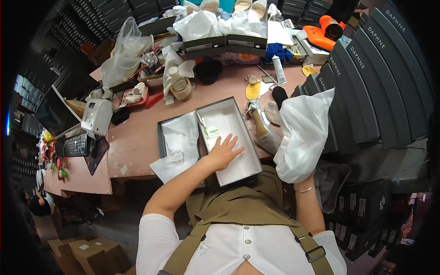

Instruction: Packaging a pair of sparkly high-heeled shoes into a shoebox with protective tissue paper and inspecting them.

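White bundle (302, 135), one, in right hand (307, 181) — one box (223, 113) under left (222, 153).

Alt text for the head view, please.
The person's left hand is spread over an open box, while the right hand, mostly hidden, holds a white-wrapped bundle. White paper lies left of the box; a silvery shoe lies between box and bundle.
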{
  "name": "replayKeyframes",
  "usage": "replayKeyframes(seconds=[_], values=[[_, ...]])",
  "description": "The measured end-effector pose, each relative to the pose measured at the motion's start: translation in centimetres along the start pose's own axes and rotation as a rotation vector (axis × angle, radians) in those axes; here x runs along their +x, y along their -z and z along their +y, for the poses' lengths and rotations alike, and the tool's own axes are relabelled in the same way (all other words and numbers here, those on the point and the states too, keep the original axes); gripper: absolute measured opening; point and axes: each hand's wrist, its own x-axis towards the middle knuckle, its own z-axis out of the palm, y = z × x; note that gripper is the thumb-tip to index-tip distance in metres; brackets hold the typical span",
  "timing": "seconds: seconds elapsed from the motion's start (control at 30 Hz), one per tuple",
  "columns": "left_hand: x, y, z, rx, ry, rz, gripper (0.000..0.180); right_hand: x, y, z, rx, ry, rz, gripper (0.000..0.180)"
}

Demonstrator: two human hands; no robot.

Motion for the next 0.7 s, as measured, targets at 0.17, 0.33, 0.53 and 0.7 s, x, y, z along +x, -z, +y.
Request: replayKeyframes(seconds=[0.17, 0.33, 0.53, 0.7], values=[[2.1, -2.4, -3.0, 0.254, -0.225, -0.138, 0.030, 0.1, 4.4, 1.5, -0.231, 0.080, -0.076, 0.056], [2.8, 2.6, -3.4, -0.030, -0.035, -0.025, 0.011, -0.9, -3.3, -1.5, -0.762, -0.272, 0.014, 0.065], [1.5, 10.6, -5.4, -1.043, 0.405, 1.268, 0.013, 4.3, -6.6, 1.2, -1.211, -0.678, -0.124, 0.053], [0.9, 12.5, -4.6, -0.475, 0.243, 1.109, 0.018, 9.6, 1.1, 12.1, -2.294, -0.761, -0.625, 0.051]])
